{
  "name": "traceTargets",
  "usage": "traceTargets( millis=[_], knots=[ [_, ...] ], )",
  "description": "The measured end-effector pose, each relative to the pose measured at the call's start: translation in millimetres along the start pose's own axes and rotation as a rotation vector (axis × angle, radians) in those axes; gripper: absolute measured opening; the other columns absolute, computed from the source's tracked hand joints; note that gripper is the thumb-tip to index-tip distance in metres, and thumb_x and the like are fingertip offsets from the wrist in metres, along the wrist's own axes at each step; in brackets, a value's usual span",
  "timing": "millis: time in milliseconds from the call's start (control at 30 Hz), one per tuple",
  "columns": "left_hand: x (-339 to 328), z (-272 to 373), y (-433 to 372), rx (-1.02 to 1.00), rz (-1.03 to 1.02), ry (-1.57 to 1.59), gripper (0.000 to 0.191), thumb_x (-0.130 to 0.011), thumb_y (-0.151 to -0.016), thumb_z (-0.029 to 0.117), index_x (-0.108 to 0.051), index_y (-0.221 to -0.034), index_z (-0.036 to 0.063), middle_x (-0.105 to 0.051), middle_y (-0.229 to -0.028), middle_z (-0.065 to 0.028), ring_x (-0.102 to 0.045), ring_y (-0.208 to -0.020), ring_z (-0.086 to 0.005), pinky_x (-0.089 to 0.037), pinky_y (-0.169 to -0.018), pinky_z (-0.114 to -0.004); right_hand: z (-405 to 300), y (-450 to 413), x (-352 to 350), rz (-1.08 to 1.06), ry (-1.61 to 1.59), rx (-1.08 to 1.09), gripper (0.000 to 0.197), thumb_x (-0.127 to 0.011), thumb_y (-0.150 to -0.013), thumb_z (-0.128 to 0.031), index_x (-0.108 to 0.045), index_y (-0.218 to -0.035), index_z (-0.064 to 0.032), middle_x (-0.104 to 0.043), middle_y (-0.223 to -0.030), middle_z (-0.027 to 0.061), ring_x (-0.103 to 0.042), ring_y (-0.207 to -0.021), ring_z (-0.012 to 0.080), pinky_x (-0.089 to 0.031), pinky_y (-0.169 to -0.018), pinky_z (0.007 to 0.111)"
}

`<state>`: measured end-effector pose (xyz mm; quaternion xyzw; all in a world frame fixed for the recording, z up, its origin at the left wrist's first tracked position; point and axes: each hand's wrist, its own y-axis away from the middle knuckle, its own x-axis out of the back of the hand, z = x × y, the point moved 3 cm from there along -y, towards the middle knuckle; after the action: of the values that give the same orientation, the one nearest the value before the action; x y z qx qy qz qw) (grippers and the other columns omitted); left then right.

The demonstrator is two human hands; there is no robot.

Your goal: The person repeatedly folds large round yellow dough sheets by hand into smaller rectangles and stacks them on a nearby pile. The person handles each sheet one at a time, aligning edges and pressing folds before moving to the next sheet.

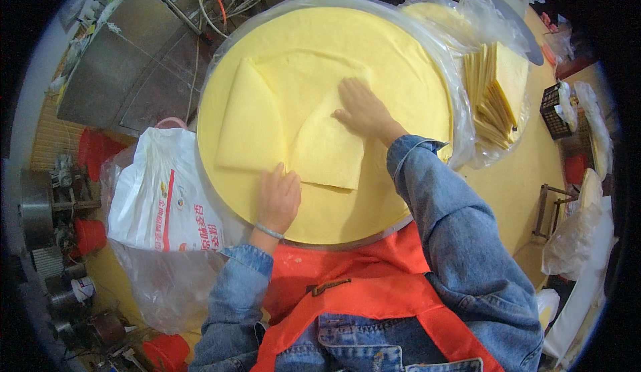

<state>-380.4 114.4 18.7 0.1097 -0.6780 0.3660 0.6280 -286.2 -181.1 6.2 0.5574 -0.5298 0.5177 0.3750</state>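
Note:
A large stack of round, thin yellow sheets lies before me on plastic film. The top sheet has its left and right sides folded inward, their edges meeting near the middle. My left hand touches the lower edge of the folded sheet where the two flaps come together; whether its fingers pinch the sheet cannot be told. Flat on the upper part of the right flap rests my right hand, fingers extended and slightly blurred.
Folded yellow sheets stand in a pile on clear plastic at the right. A white printed sack lies left of the stack. Metal equipment is at the upper left, with red buckets along the left side.

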Motion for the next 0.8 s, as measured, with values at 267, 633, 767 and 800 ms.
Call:
traceTargets(
  millis=[267,633,767,800],
  knots=[
    [-1,0,1,0.002,-0.017,0.016,0.026,-0.06,-0.086,0.018,-0.065,-0.109,0.0068,-0.062,-0.118,-0.0096,-0.049,-0.124,-0.0339,-0.034,-0.106,-0.056,-1,10,3,0.136,0.022,-0.205,0.078,-0.046,-0.095,-0.052,-0.032,-0.145,0.0072,-0.028,-0.153,0.0274,-0.022,-0.145,0.0392,-0.018,-0.12,0.046],
    [12,-4,-1,0.009,0.004,0.129,0.033,-0.066,-0.08,0.012,-0.065,-0.112,0.0055,-0.06,-0.12,-0.0074,-0.05,-0.123,-0.0332,-0.037,-0.104,-0.055,-9,12,-4,0.115,-0.044,-0.252,0.08,-0.05,-0.093,-0.052,-0.035,-0.141,0.0102,-0.027,-0.152,0.0305,-0.021,-0.144,0.0425,-0.019,-0.119,0.048],
    [12,-7,1,-0.009,0.015,0.133,0.031,-0.063,-0.083,0.013,-0.063,-0.113,0.0056,-0.06,-0.121,-0.0088,-0.051,-0.121,-0.0332,-0.037,-0.104,-0.053,-61,78,-6,0.144,-0.198,-0.361,0.076,-0.066,-0.088,-0.038,-0.036,-0.141,0.0079,-0.028,-0.15,0.0329,-0.026,-0.14,0.0464,-0.024,-0.117,0.047],
    [11,-7,2,-0.01,0.013,0.142,0.031,-0.061,-0.084,0.013,-0.062,-0.114,0.0052,-0.06,-0.121,-0.0105,-0.051,-0.121,-0.0338,-0.037,-0.105,-0.052,-77,96,-3,0.232,-0.339,-0.382,0.076,-0.069,-0.085,-0.031,-0.035,-0.142,0.0057,-0.028,-0.149,0.0332,-0.026,-0.14,0.0459,-0.024,-0.117,0.047]
  ],
)
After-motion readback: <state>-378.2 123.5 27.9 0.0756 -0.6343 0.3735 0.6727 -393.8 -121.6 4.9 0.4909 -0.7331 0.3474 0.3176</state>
